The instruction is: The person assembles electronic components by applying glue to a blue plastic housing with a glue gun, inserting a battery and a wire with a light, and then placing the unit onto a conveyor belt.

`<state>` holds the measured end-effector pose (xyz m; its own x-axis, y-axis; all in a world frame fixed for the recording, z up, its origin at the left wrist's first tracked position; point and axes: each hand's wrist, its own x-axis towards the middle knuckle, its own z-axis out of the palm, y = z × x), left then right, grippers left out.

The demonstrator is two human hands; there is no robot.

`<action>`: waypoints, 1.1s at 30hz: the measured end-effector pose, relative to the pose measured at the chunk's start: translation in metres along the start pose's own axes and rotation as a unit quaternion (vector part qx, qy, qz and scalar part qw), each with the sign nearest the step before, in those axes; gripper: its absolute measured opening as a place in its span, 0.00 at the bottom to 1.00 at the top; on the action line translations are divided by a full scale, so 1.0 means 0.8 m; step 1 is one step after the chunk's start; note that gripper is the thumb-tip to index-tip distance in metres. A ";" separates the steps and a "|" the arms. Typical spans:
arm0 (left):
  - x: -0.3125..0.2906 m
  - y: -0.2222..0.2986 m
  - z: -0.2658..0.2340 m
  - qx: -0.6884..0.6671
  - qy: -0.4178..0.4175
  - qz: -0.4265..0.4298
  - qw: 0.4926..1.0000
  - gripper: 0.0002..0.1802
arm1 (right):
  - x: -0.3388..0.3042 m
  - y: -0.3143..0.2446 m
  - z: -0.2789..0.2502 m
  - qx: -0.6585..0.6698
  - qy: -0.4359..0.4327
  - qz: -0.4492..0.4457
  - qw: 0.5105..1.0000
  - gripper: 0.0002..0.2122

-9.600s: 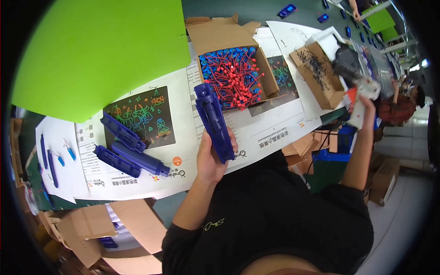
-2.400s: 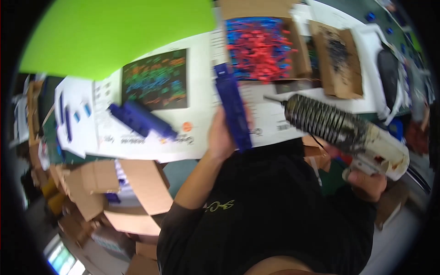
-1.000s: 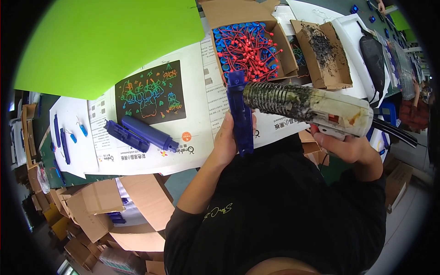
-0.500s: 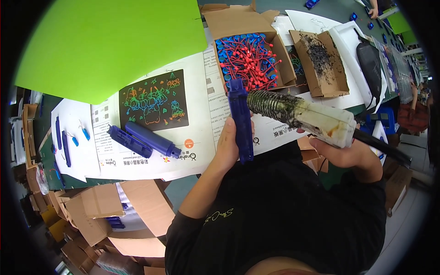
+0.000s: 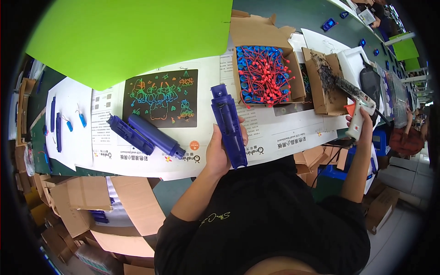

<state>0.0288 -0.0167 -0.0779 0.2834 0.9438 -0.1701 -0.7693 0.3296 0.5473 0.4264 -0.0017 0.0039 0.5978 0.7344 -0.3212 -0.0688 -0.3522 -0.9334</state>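
Note:
My left hand (image 5: 219, 149) is closed around a dark blue plastic housing half (image 5: 228, 123), its hollow inner side facing up over the printed sheet. Off to the right, my right hand (image 5: 363, 123) grips a white hot glue gun (image 5: 360, 112) with an orange trigger. The gun's blackened front end rests on or just above a stained cardboard piece (image 5: 316, 75). Two more blue housing halves (image 5: 156, 136) lie side by side to the left of my left hand. Between my hands, farther back, an open carton (image 5: 295, 89) holds blue round cells with red wires.
A bright green board (image 5: 133, 41) covers the back left. Blue cylinders with wires (image 5: 82, 120) and slim blue parts (image 5: 58, 133) lie on white paper at far left. Open cardboard boxes (image 5: 133, 197) stand below the table's near edge. Other people are at the far right.
The glue gun has moved right, away from the blue housing, to the stained cardboard. My left hand has shifted slightly left and tilted the housing, showing its hollow side.

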 end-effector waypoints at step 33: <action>0.006 -0.001 0.004 -0.036 0.039 -0.037 0.998 0.27 | 0.006 0.001 0.223 -0.466 -0.204 -0.529 0.679 0.11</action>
<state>0.0325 -0.0123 -0.0763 0.2972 0.9150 -0.2728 -0.7877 0.3964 0.4717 0.2865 0.1051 -0.0273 -0.3658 0.8951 0.2549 0.8760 0.4236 -0.2306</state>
